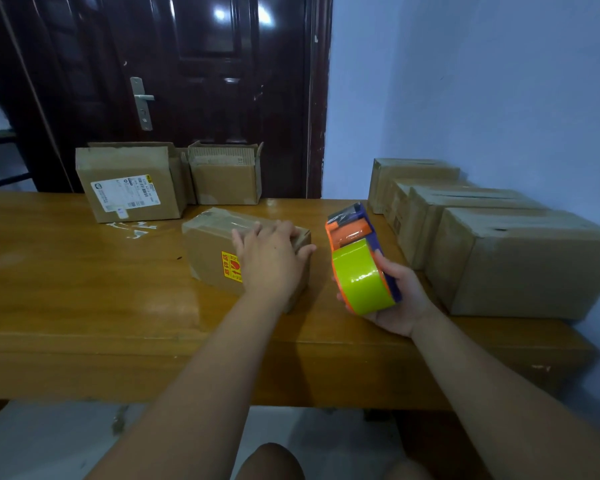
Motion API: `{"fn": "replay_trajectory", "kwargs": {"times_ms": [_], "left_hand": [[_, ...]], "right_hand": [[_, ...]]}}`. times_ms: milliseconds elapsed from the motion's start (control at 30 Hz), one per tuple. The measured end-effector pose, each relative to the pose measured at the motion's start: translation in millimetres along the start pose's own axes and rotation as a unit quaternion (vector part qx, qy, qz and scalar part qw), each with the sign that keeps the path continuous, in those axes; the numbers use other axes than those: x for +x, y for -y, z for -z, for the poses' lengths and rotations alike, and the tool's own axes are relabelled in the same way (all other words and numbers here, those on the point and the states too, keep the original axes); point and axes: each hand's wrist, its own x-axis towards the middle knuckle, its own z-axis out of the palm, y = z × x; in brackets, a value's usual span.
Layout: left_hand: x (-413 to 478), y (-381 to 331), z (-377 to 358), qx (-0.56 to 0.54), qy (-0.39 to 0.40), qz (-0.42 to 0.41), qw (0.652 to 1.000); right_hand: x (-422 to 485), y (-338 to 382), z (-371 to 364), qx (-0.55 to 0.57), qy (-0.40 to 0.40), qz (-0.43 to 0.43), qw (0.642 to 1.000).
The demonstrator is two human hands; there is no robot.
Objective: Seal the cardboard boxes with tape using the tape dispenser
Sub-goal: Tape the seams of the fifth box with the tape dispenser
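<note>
One small cardboard box point(208, 258) sits mid-table point(84, 289) under the left hand point(271, 261), grip released, fingers flat on its top. The right hand point(402, 303) grip clasps the tape dispenser point(357, 258) just beside. Hold flaps flush; run tape along the seam.

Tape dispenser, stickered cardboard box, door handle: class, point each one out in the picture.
tape dispenser point(359, 268): head view, on its green roll.
stickered cardboard box point(208, 258): head view, on the bare left part of its front face.
door handle point(145, 97): head view, on the silver lever.
</note>
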Motion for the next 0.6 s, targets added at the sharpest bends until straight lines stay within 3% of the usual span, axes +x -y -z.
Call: {"fn": "replay_trajectory", "kwargs": {"times_ms": [167,333,433,600], "left_hand": [[2.3,7.1,2.2,-0.038,0.015,-0.062,0.997],[10.5,21.5,19.5,-0.159,0.156,-0.148,0.964],[16.0,23.8,29.9,-0.149,0.241,-0.168,0.944],[17.6,23.2,28.9,-0.17,0.219,-0.181,0.944]], "right_hand": [[2.6,-3.2,7.4,0.037,0.013,0.029,0.999],[0.8,-4.4,5.1,0.04,0.066,0.053,0.996],[-0.7,-4.2,3.5,0.048,0.064,0.057,0.995],[-4.1,-3.0,-0.3,0.053,0.027,0.059,0.996]]}}
